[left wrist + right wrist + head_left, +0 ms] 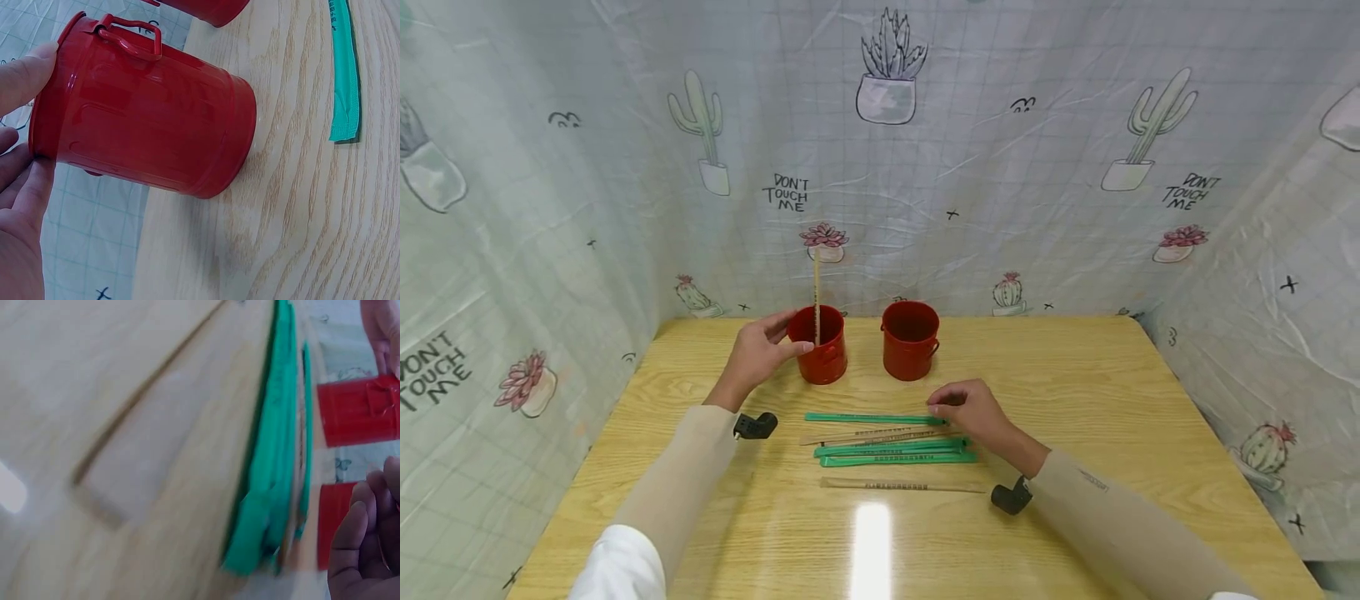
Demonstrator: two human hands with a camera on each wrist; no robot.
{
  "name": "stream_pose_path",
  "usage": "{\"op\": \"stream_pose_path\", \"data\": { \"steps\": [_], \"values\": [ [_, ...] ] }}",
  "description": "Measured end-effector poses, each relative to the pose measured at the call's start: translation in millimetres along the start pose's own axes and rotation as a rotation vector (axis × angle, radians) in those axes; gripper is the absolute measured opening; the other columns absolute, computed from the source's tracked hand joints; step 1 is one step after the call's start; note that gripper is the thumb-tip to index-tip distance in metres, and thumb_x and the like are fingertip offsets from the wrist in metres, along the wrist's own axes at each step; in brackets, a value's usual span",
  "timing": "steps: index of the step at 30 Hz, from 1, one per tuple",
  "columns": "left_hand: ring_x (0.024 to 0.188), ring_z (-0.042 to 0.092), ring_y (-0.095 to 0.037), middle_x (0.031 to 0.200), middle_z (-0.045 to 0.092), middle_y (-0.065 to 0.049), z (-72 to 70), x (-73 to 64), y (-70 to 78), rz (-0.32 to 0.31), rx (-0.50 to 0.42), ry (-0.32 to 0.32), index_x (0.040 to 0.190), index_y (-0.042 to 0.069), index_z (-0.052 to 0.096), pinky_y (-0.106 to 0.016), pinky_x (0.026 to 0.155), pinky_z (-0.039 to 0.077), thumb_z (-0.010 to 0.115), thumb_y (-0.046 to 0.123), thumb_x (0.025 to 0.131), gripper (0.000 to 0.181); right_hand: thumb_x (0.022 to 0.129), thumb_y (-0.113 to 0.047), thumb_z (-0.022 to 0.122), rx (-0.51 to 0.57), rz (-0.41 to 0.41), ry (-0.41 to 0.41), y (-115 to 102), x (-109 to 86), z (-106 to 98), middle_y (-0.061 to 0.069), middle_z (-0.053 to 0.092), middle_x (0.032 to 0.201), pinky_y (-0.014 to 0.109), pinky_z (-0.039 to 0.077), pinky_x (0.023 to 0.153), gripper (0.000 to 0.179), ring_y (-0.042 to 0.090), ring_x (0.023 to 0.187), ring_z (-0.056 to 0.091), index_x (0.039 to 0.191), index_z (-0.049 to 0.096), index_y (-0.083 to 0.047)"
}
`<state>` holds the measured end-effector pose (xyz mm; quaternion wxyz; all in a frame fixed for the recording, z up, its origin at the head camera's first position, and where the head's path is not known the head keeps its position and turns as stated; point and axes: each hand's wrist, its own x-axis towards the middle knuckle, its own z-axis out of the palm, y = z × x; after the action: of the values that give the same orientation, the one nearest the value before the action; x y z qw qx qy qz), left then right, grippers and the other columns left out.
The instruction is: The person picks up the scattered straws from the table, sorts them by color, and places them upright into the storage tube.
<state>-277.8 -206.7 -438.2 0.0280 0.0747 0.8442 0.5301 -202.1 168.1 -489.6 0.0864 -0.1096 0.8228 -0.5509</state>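
My left hand (pixel 760 356) grips the rim of the left red bucket (pixel 144 106), thumb on the near side and fingers on the far side. A pale tan wrapped straw (pixel 817 287) stands upright in that bucket. My right hand (pixel 973 414) hovers with loosely bent fingers by the right end of the rearmost green wrapped straw (pixel 872 417); nothing shows between its fingertips in the right wrist view. Several green and brown wrapped straws lie in a row, including a green one (pixel 265 469) and a separate brown one (pixel 902 485) nearest me.
A second red bucket (pixel 910 354) with a side handle stands right of the first, near the table's back edge. Behind the wooden table (pixel 1060 367) hangs a patterned curtain (pixel 970 167). Light glares off the front of the tabletop.
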Motion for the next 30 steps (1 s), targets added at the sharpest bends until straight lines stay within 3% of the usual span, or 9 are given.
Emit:
{"op": "stream_pose_path", "data": {
  "steps": [9,24,30],
  "values": [
    [0.153,0.043,-0.034,0.165,0.044,-0.013,-1.8,1.0,-0.8,0.001,-0.002,-0.003,0.159,0.011,0.045,-0.046,0.117,0.047,0.079,0.026,0.095,0.074,0.093,-0.006,0.077,-0.205,-0.116,-0.053,19,-7.5,-9,0.009,0.078,0.093,0.02,0.056,0.071,0.004,0.01,0.08,0.064,0.093,0.081,-0.004],
    [0.152,0.044,-0.034,0.165,0.044,-0.014,2.0,-0.5,-0.9,-0.002,-0.001,-0.009,0.158,0.009,0.046,-0.046,0.117,0.048,0.08,0.032,0.093,0.077,0.092,-0.004,0.077,-0.209,-0.191,-0.063,23,-2.3,11,0.008,0.077,0.091,0.022,0.057,0.071,0.005,0.009,0.08,0.066,0.093,0.082,-0.004],
    [0.152,0.044,-0.034,0.164,0.044,-0.015,1.1,-0.6,-1.0,0.001,-0.005,-0.001,0.158,0.008,0.045,-0.046,0.116,0.047,0.079,0.026,0.095,0.074,0.092,-0.006,0.077,-0.285,-0.191,-0.084,22,0.6,15,0.002,0.076,0.092,0.021,0.056,0.074,0.005,0.007,0.083,0.065,0.094,0.082,-0.008]
  ]
}}
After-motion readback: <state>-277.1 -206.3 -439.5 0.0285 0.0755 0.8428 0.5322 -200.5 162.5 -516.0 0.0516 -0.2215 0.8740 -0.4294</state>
